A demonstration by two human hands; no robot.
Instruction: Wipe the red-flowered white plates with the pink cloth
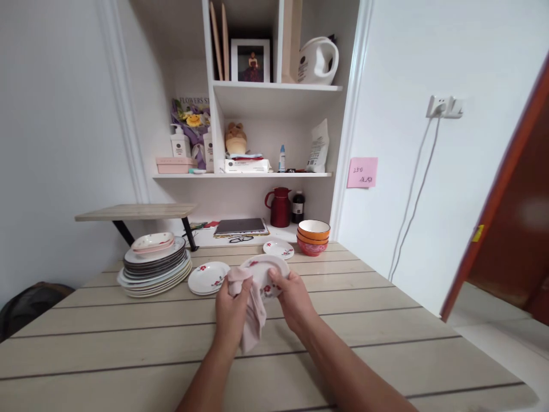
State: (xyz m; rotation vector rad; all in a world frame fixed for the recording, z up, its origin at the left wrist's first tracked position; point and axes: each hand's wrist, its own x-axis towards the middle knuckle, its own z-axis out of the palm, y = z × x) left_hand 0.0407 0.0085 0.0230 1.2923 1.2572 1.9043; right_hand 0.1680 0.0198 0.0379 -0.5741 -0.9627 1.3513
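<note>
A white plate with red flowers (266,268) is held above the table, tilted toward me. My right hand (295,297) grips its right rim, thumb on the upper face. In my left hand (232,306) is a pale pink cloth (254,323), bunched against the plate's left edge, its loose end hanging down. Just left of it, flower-patterned plates (208,277) lie stacked on the table. Behind the held plate rests another small stack of flowered plates (278,248).
A tall pile of plates (156,269) with small dishes on top stands at the left, near a low wooden stand (137,212). Stacked bowls (313,236) sit at the back right. Behind them are a red jug (280,207), a dark bottle (298,207) and a laptop (241,226).
</note>
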